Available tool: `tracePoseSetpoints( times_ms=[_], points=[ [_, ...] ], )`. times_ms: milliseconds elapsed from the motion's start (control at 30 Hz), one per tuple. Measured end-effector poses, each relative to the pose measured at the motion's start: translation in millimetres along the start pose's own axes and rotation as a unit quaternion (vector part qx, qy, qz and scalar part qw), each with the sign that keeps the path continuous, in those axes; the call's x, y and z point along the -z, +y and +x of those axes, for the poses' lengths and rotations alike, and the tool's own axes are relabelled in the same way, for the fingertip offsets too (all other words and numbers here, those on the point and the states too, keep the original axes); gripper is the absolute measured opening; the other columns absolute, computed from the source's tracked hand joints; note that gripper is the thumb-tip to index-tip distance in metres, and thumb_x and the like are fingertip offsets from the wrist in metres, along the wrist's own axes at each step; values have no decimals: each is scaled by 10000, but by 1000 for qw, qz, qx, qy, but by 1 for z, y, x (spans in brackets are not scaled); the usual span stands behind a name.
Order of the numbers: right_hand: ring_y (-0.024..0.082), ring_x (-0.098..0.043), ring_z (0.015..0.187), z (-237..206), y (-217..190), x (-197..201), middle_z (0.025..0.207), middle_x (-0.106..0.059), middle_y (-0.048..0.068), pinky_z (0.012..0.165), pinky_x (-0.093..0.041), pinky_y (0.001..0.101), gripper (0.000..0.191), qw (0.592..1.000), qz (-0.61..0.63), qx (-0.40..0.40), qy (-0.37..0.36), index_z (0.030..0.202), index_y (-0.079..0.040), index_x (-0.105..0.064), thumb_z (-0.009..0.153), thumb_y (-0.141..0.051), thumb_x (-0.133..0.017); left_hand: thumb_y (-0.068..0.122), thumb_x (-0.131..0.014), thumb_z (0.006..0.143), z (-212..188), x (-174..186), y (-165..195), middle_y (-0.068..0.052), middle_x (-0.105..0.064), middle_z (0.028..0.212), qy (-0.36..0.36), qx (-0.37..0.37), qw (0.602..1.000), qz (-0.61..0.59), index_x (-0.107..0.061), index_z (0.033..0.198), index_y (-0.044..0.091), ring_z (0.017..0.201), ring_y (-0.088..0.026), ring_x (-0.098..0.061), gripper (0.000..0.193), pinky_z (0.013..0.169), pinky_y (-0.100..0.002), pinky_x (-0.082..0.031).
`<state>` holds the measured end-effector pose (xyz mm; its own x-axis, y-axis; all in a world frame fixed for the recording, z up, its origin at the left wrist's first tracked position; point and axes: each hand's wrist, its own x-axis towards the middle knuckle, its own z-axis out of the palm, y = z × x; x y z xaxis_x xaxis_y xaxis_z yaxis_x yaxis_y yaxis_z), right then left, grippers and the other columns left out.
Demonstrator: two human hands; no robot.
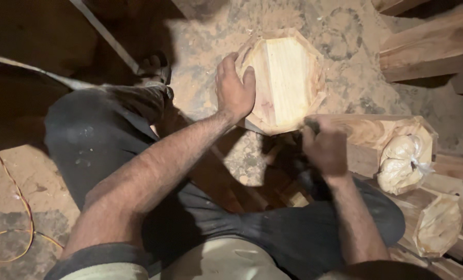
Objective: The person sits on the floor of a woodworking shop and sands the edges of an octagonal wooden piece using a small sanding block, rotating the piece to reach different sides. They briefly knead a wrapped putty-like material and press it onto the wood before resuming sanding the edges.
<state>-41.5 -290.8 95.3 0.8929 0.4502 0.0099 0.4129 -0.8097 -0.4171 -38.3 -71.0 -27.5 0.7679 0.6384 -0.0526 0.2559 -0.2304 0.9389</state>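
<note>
Looking down through the head camera, an octagonal wooden piece [286, 78] is seen standing on the sawdust-covered floor [345, 31], its pale end face turned upward. The left hand [235, 89] is laid flat against the left edge of that face, fingers spread and pressed on the wood, so the piece is steadied rather than gripped all round. The right hand [324, 148] is closed into a fist at the lower right corner of the piece; it is blurred, and what is clamped inside it cannot be told. The two hands are held apart, one at each side of the piece.

The step in hand is judged to be work on the lower edge of the piece while it is braced. A firm hold by the left hand and a controlled stroke close to the edge would be called for next.

One octagonal piece is being handled. Two more faceted wooden blocks [433, 223] are counted lying at the right edge of the floor, and one bunched plastic bag [402, 163] rests among them. Rough timber planks [428, 46] are stacked at the upper right corner; at least two are visible. One thin orange cord [19, 207] is trailed across the floor at the left.
</note>
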Motion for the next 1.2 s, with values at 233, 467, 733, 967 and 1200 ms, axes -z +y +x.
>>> tracePoseSetpoints(
  times_ms=[233, 467, 733, 967, 1200],
  points=[
    [356, -755, 758, -8, -28, -27, 881, -740, 219, 688, -597, 433, 224, 998, 59, -2, -31, 1130, -10, -682, 929, -108, -667, 225, -665, 926, 1, 0, 5, -229, -565, 1361, 18, 4, 1000, -4, -496, 1386, 34, 1295, -415, -522, 526, 1091, -504, -417],
    [326, -771, 786, -7, -39, -22, 857, -758, 209, 715, -602, 421, 285, 992, 81, -76, -54, 1150, -25, -710, 888, -139, -714, 226, -654, 952, 1, 2, 3, -238, -559, 1375, 10, -12, 1000, 1, -482, 1402, 19, 1309, -417, -510, 524, 1111, -504, -407],
    [310, -773, 807, -1, -33, -11, 876, -760, 193, 750, -607, 404, 257, 996, 39, -68, -47, 1146, 2, -703, 917, -109, -676, 229, -663, 934, 1, -1, 3, -225, -572, 1369, 18, 5, 1000, 3, -500, 1388, 31, 1312, -415, -515, 521, 1110, -503, -415],
    [308, -760, 829, -3, -54, -23, 883, -754, 204, 774, -597, 410, 317, 990, 72, -97, -78, 1172, -3, -698, 877, -119, -697, 235, -658, 947, 1, 0, 2, -234, -555, 1379, 8, 2, 1000, 3, -479, 1407, 22, 1312, -418, -508, 538, 1106, -506, -412],
    [209, -721, 823, -3, -10, 11, 928, -773, 152, 729, -590, 350, 200, 970, 194, -104, -104, 1097, -27, -751, 911, -96, -723, 233, -653, 933, 1, 2, 4, -233, -551, 1381, -1, 23, 1000, 1, -481, 1405, 24, 1311, -415, -500, 544, 1109, -508, -399]
  ],
)
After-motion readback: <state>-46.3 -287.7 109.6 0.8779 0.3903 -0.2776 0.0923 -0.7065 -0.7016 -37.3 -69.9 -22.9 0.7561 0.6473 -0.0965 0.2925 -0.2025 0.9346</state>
